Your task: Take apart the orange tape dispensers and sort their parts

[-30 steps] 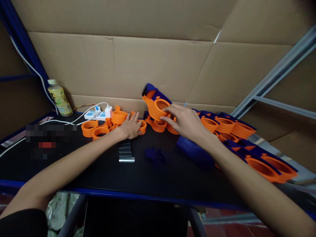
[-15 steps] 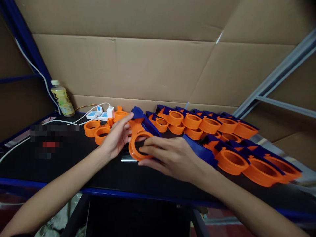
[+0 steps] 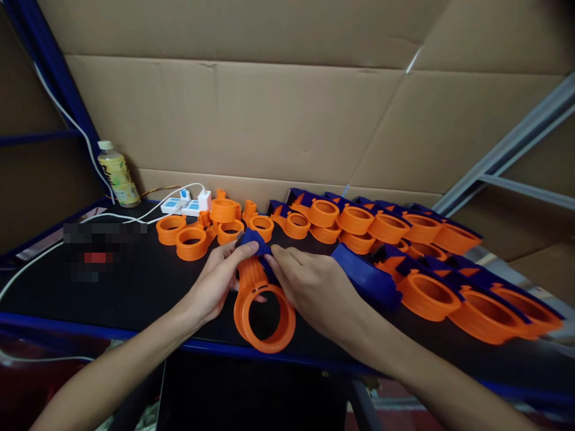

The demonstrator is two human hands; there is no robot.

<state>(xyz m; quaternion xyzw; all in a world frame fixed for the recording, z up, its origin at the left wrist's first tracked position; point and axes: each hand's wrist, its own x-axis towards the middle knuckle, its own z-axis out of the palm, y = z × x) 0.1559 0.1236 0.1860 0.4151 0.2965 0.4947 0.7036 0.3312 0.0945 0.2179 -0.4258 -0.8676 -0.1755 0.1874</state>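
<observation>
Backdrop: cardboard sheets (image 3: 251, 120) are walling in a dark bench (image 3: 135, 287) with a blue front edge; a metal frame (image 3: 516, 143) is slanting up at the right.
Ringed piece: an orange-and-blue ringed piece (image 3: 265, 317) is standing tilted near the front edge of the bench, between the two hands, with its big orange hoop hanging lowest and its blue cap (image 3: 254, 239) pointing away from the person.
Left hand: the left hand (image 3: 215, 278) is pinching the blue cap from the left, its grip closed on the piece, with the palm lying along the ribbed orange neck.
Right hand: the right hand (image 3: 309, 287) is pressing fingertips onto the same cap from the right, its grip clamped on the piece too.
Handling: it is looking like light, stiff moulded plastic, smooth and a little slippery. The ribbed neck is probably giving the surest hold, while the thin hoop may flex if squeezed.
Around: finished pieces (image 3: 422, 287) are lying in overlapping rows to the right, a loose blue shell (image 3: 366, 278) is lying just beside the right hand, and bare orange rings (image 3: 191, 239) are sitting behind the left hand.
Far corner: a bottle (image 3: 117, 175) and a power strip (image 3: 184, 205) are standing by the wall.
Hidden: the fingers are covering the joint between cap and neck, and a blurred patch (image 3: 99, 251) is masking something on the left of the bench.
</observation>
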